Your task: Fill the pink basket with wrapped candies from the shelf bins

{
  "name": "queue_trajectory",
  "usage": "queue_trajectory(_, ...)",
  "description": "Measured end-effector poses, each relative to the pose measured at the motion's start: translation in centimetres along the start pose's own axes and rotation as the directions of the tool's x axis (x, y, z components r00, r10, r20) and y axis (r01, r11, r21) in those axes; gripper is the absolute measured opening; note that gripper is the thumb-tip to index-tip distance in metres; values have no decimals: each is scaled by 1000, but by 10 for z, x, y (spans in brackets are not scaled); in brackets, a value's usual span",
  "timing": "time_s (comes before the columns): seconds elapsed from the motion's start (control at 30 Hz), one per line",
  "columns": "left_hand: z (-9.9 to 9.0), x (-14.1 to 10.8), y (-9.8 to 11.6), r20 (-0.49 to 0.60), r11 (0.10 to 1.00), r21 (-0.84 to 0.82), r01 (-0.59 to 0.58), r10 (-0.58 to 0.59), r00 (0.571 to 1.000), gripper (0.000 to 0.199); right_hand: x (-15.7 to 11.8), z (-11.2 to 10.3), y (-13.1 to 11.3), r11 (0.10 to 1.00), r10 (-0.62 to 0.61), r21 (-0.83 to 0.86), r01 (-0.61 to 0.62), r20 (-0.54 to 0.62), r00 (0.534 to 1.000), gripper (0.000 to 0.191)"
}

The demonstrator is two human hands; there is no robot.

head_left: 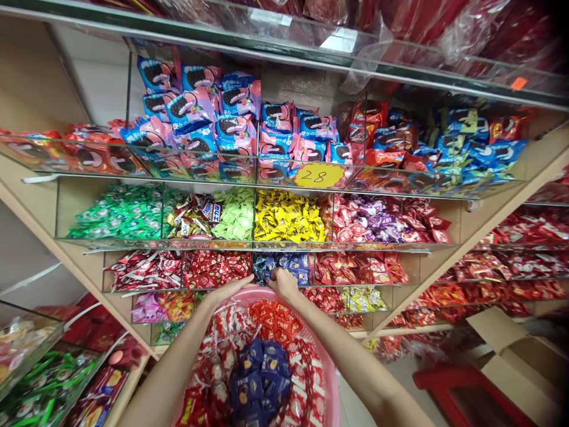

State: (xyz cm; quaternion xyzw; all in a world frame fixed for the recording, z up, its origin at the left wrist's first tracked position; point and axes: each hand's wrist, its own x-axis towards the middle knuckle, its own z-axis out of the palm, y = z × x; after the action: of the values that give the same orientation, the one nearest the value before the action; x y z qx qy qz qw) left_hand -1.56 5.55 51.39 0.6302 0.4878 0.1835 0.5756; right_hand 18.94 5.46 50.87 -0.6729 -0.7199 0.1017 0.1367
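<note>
My right hand (284, 283) reaches over the far rim of a pink plastic basket (326, 362) into a shelf compartment of dark blue candy packets (300, 264). Its fingers are curled in among the packets, hiding whatever they hold. My left hand (233, 289) lies along the basket's far rim, fingers stretched toward the same compartment. Inside the basket, blue packets (260, 382) form a heap in the middle. Around them are red-and-white wrapped candies (306, 379), bright red packets (275, 317) and striped sweets (229, 323).
Glass-fronted shelves hold green candies (120, 210), yellow candies (288, 216) and blue-and-pink snack packs (191, 110). A yellow "28" tag (319, 175) hangs above. An open cardboard box (520, 367) and a red stool-like object (462, 391) stand at lower right. Another candy rack (44, 367) is at lower left.
</note>
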Motion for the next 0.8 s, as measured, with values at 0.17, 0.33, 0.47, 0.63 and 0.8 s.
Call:
queue_trajectory(0.17, -1, 4, -4, 106, 999, -31, 27, -24, 994, 66, -3, 2, -1, 1000, -17, -22, 17, 2, 1000, 15)
queue_trajectory(0.33, -1, 4, -5, 110, 999, -33, 31, -27, 994, 66, -4, 3, 3, 1000, -19, -23, 18, -14, 1000, 17)
queue_trajectory(0.47, 1, 1, -1, 66, 999, -41, 26, -23, 998, 68, -4, -1, 5, 1000, -20, -14, 19, -35, 999, 18)
queue_trajectory(0.63, 3, -1, 1, 48, 999, -37, 24, -22, 999, 66, -2, 0, 5, 1000, -14, 4, 14, -27, 1000, 14)
queue_trajectory(0.8, 1, 1, -1, 71, 999, -47, 20, -16, 997, 64, -3, 3, 5, 1000, -3, 4, 3, -21, 1000, 11)
